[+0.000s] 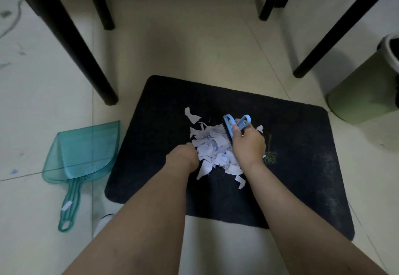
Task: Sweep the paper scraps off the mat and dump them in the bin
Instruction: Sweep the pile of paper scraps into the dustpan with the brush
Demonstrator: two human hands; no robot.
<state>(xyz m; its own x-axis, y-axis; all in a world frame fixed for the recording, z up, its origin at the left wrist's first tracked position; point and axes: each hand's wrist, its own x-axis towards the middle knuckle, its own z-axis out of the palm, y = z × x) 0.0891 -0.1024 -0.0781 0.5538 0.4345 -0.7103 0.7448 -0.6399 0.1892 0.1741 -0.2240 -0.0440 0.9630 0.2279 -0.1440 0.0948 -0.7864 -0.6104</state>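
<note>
A pile of white paper scraps lies in the middle of a black mat. My right hand grips the handle of a light blue brush, whose dark bristles press against the right side of the pile. My left hand rests against the pile's left side; its fingers are hidden under the paper. A few loose scraps lie apart from the pile, one at the far left and one near me.
A translucent teal dustpan lies on the tiled floor left of the mat. A green bin stands at the right edge. Black table legs rise at the left and at the far right.
</note>
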